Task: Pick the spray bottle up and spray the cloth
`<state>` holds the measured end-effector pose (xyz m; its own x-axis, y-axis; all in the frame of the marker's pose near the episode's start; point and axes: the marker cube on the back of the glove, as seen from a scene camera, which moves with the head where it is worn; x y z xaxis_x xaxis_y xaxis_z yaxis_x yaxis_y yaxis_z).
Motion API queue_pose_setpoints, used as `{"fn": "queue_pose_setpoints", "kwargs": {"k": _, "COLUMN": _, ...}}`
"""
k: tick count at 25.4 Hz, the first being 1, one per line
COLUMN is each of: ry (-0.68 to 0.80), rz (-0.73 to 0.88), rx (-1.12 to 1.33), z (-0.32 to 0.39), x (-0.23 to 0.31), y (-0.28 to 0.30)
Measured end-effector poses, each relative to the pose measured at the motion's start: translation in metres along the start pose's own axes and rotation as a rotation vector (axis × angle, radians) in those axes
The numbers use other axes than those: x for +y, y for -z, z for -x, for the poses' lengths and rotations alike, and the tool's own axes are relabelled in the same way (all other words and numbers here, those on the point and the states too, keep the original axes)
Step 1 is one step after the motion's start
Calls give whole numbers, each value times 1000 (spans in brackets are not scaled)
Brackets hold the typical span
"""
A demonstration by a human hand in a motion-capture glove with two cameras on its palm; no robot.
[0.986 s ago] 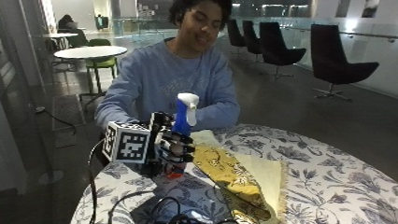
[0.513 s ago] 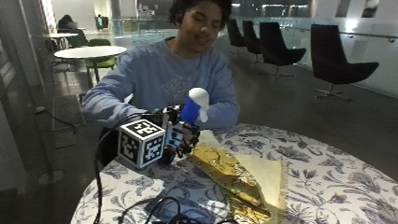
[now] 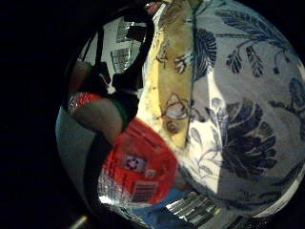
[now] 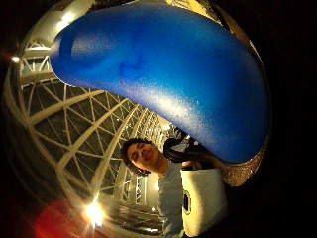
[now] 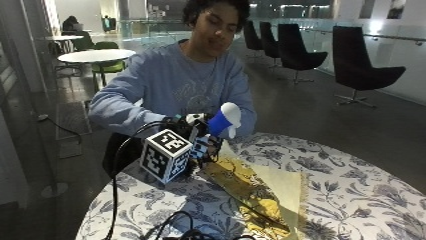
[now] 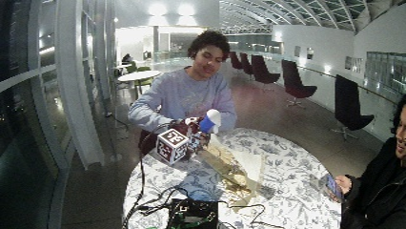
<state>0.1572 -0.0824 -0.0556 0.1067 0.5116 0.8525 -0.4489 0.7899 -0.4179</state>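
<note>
The pickup looks done: the right hand (image 5: 200,142) has the bottle (image 5: 218,126) off the table (image 5: 373,200), fingers curled round its body, just above the near end of the cloth (image 5: 259,187). What is left, as far as I can judge, is the spraying itself; no mist or wet patch shows on the cloth, so I cannot tell whether any squirt has landed. The bottle's long axis is tilted, its base low in the hand and its blue-and-white head leaning up and over toward the cloth, though the nozzle is too small to read for exact aim. The little-finger palm view shows the red base (image 3: 138,167) close against the palm, with the yellow cloth (image 3: 174,86) stretched across the flowered table (image 3: 248,124) beyond it. The thumb-side view is mostly filled by the blue head (image 4: 163,74).
</note>
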Motion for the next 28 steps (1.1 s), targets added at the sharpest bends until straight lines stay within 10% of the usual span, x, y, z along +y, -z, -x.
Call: {"fn": "queue_pose_setpoints", "kwargs": {"k": 28, "ry": -164, "rz": 63, "rx": 6, "z": -15, "x": -4, "y": -16}}
